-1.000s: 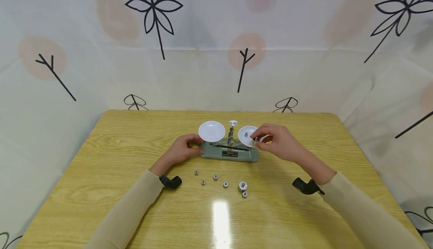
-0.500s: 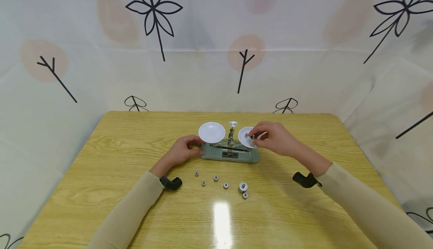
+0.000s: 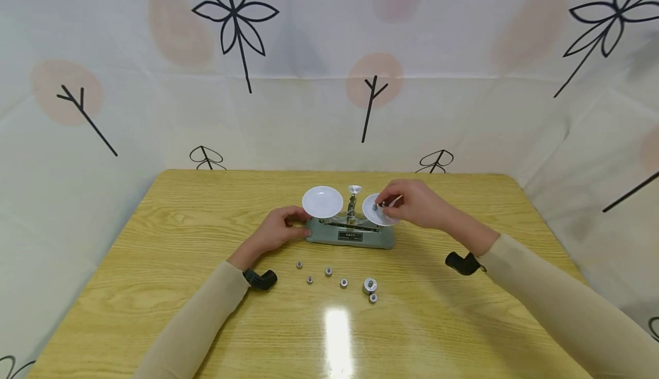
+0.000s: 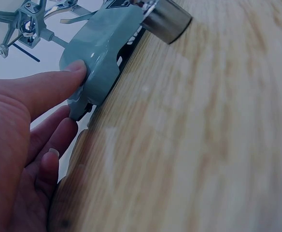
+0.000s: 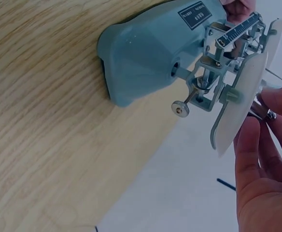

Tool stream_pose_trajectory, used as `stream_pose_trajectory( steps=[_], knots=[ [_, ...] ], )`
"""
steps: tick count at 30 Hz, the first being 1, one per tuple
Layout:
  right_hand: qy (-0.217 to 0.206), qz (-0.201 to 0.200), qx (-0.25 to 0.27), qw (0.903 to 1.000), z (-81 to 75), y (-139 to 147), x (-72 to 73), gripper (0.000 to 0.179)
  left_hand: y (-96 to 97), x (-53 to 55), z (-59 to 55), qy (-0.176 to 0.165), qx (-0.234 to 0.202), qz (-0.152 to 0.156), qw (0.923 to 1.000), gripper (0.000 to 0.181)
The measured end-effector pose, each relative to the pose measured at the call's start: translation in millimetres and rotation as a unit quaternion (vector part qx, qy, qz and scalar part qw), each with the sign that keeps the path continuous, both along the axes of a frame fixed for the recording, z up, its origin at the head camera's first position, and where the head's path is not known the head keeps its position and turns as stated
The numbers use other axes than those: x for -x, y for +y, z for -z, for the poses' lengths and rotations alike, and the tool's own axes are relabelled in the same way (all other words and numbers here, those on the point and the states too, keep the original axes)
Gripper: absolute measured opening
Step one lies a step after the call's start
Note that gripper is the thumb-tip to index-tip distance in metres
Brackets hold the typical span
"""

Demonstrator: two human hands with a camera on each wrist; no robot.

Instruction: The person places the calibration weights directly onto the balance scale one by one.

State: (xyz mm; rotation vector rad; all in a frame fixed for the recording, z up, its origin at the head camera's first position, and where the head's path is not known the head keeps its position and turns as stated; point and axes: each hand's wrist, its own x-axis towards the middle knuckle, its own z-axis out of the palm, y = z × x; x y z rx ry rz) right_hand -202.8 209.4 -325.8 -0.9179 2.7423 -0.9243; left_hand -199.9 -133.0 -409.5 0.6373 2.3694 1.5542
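Note:
A grey-green balance scale (image 3: 324, 232) with two white pans stands near the middle of the table. My left hand (image 3: 274, 232) grips the left end of its base; the left wrist view has the thumb on the front and fingers behind. Over the right pan (image 3: 372, 219), my right hand (image 3: 419, 204) pinches a small metal weight (image 5: 260, 112) between thumb and fingertips, partly hidden by them. Another weight (image 3: 374, 207) stands on that pan, just left of the fingertips. The left pan (image 3: 322, 202) bears nothing visible.
Several small metal weights (image 3: 328, 271) lie spread on the wooden table (image 3: 206, 322) in front of the scale. The largest weight (image 3: 369, 285) is at the right, beside a smaller weight (image 3: 373, 298). A patterned cloth (image 3: 309, 122) hangs behind the table.
My right hand has moved left and slightly away from me, carrying the pinched weight further over the right pan. The left hand stays on the base.

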Motion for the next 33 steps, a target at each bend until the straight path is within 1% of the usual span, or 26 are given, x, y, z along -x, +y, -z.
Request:
stream_pose_trajectory(
  steps=[5,8,13,20,21,27,33],
  knots=[
    [0.001,0.002,-0.005,1.0000,0.6,-1.8,1.6,0.018,-0.1,1.4,2.4,0.003,0.000,0.001,1.0000,0.036],
    [0.002,0.002,-0.006,1.0000,1.8,-2.0,2.5,0.018,0.1,1.1,2.0,0.007,0.002,0.000,1.0000,0.035],
    [0.000,0.003,-0.010,0.9999,2.0,-2.3,3.1,0.019,-0.1,2.3,3.3,0.004,0.003,-0.002,1.0000,0.035],
    [-0.012,0.007,-0.006,0.9999,0.1,-2.1,2.9,0.019,-3.4,17.0,32.7,0.003,0.007,-0.007,1.0000,0.037],
    [-0.014,0.007,-0.005,0.9999,-0.6,-2.0,2.8,0.019,-3.9,17.9,34.9,0.004,0.006,-0.008,0.9999,0.037],
    [-0.018,0.015,0.002,0.9997,-6.2,-0.5,1.5,0.020,-5.3,19.7,39.1,0.005,0.005,-0.012,0.9999,0.038],
    [-0.013,0.020,0.004,0.9997,-8.8,2.0,0.8,0.017,-5.9,19.5,37.5,0.010,0.012,-0.011,0.9998,0.036]
  ],
)
